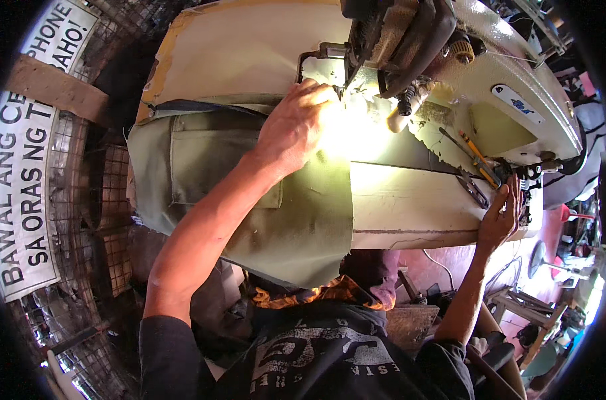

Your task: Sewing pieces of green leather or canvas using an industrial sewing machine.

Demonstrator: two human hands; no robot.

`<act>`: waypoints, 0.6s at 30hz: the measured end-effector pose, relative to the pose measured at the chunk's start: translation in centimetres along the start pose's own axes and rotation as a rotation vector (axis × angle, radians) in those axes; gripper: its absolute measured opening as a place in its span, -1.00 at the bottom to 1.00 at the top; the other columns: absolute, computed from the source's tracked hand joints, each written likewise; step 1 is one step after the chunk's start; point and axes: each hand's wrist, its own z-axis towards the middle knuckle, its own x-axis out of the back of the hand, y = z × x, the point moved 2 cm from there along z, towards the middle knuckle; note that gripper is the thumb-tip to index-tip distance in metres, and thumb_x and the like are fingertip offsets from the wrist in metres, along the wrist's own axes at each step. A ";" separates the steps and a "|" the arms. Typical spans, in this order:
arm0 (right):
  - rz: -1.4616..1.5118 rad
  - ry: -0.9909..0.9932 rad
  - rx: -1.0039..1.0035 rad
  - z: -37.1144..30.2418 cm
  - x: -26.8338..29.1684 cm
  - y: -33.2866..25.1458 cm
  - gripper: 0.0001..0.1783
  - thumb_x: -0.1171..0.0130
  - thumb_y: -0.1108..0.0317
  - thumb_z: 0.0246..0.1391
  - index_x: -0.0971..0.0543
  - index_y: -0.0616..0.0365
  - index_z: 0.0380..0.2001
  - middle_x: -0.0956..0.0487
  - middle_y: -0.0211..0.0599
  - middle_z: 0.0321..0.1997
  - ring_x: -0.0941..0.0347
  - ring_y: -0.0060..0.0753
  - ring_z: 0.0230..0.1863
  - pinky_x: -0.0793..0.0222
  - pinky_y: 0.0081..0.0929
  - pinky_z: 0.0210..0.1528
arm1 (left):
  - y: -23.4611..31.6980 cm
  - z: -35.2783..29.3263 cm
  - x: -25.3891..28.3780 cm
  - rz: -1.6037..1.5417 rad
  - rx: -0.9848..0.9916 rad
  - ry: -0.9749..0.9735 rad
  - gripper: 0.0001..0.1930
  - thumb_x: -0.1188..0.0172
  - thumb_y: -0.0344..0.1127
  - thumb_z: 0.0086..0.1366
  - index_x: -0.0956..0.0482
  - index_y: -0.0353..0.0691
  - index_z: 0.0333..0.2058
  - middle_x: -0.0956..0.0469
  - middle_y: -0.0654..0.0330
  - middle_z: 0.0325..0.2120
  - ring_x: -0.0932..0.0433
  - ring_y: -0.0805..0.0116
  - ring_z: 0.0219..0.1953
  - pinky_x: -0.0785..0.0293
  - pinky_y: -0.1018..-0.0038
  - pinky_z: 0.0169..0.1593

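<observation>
Olive-green fabric (pixel 236 227) with a stitched patch pocket drapes over the front left of the sewing machine table and hangs past its edge. My left hand (pixel 295 123) rests over the fabric beside the needle area (pixel 343 90), fingers bent and drawn together. Bright lamp glare washes out the cloth next to it, and I cannot see what its fingertips grip. At the table's right end, my right hand (pixel 502 213) reaches to small metal parts (pixel 531 175) below the machine's right end. Its fingers are closed there, and whatever is between them is too small to make out.
The sewing machine's pale arm (pixel 510 73) spans the upper right. A yellow-orange pointed tool (pixel 475 152) and dark scissors or snips (pixel 473 190) lie on the table bed. Wire mesh and a white printed sign (pixel 26 193) stand at left. Stools and clutter fill the lower right.
</observation>
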 end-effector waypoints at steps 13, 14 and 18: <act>0.023 0.003 -0.042 -0.1 -0.2 0.1 -0.71 -0.07 0.41 0.33 -0.63 0.30 0.00 -0.59 -0.09 0.17 -0.50 -0.14 0.21 -0.35 -0.26 0.28 | 0.4 -0.3 0.1 -0.011 -0.024 -0.018 -0.86 -0.16 -0.35 0.13 -0.53 -0.17 -0.30 -0.44 0.16 -0.27 -0.44 0.15 -0.07 -0.39 0.29 0.11; 0.034 0.014 -0.045 -0.1 -0.2 0.1 -0.71 -0.07 0.41 0.33 -0.63 0.30 0.00 -0.59 -0.09 0.17 -0.50 -0.14 0.21 -0.35 -0.26 0.28 | 0.5 -0.2 0.2 -0.026 -0.024 -0.005 -0.86 -0.16 -0.36 0.14 -0.54 -0.18 -0.30 -0.44 0.16 -0.27 -0.44 0.14 -0.07 -0.39 0.29 0.11; 0.030 0.021 -0.053 -0.2 -0.2 0.1 -0.71 -0.06 0.42 0.33 -0.63 0.29 0.00 -0.59 -0.11 0.16 -0.51 -0.16 0.20 -0.37 -0.28 0.26 | 1.0 -0.3 0.4 -0.039 0.042 0.049 -0.87 -0.15 -0.38 0.14 -0.53 -0.20 -0.30 -0.45 0.14 -0.28 -0.45 0.13 -0.07 -0.40 0.31 0.10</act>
